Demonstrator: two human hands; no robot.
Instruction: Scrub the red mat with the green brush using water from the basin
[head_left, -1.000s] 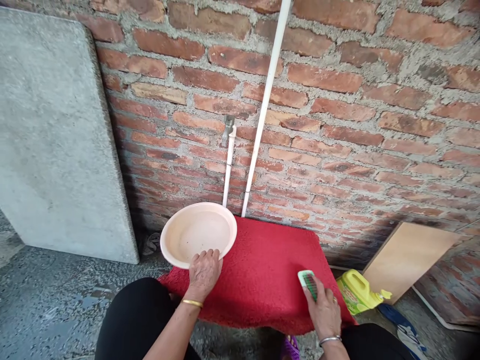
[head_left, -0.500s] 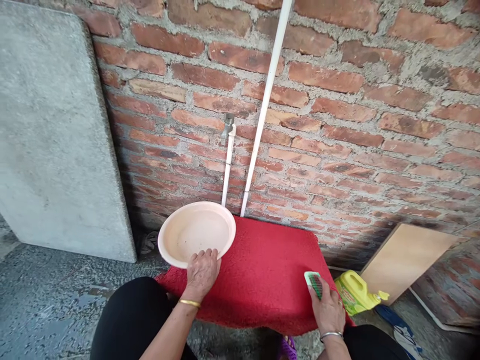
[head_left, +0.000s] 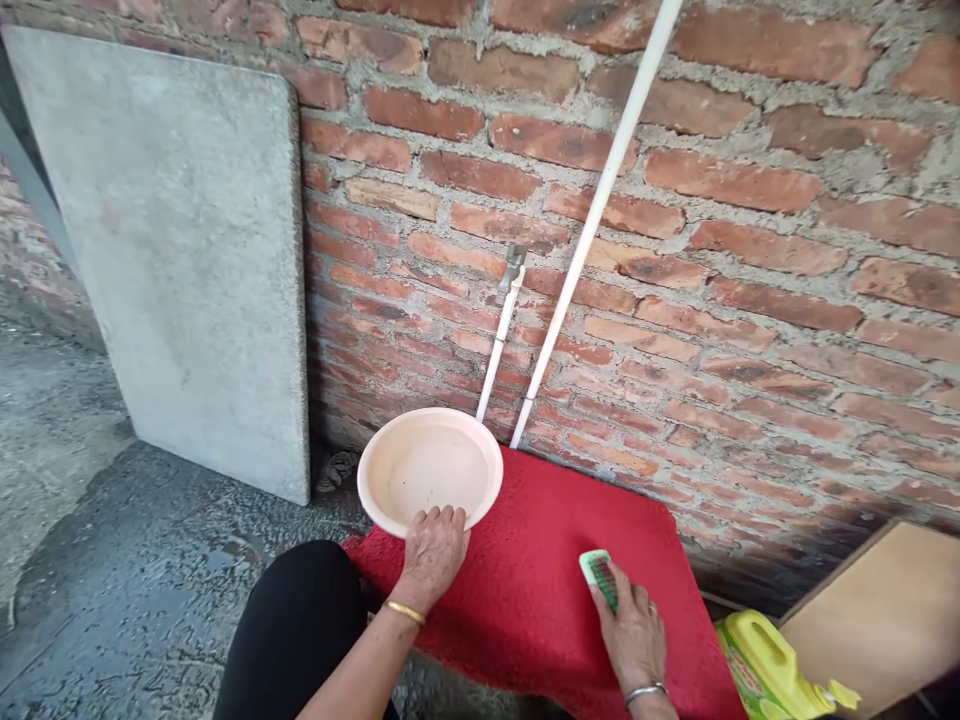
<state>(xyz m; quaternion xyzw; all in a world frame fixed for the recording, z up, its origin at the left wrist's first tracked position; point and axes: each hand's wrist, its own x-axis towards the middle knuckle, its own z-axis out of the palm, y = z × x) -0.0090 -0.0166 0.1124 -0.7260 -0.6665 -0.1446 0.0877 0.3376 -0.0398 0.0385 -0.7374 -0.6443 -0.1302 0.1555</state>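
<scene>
Shifted since the earlier frame: pale basin (head_left: 424,470) farther right in view; on the red cloth (head_left: 551,520), green scrubber (head_left: 598,572) farther left. Lower centre, we note the left hand (head_left: 435,550) gripping the basin's near rim; judged light, stiff, best held there. Cloth beside it: probably soft, heavy if soaked. Lower right, right hand (head_left: 634,628) grips the scrubber's near end; likely light, slippery when wet.

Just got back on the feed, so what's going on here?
The person's left grip holds a pale basin by its near rim, at the left end of a red cloth. The right grip holds a green brush at the cloth's right half; whether they touch is unclear. A yellow jug is off to the right.
</scene>
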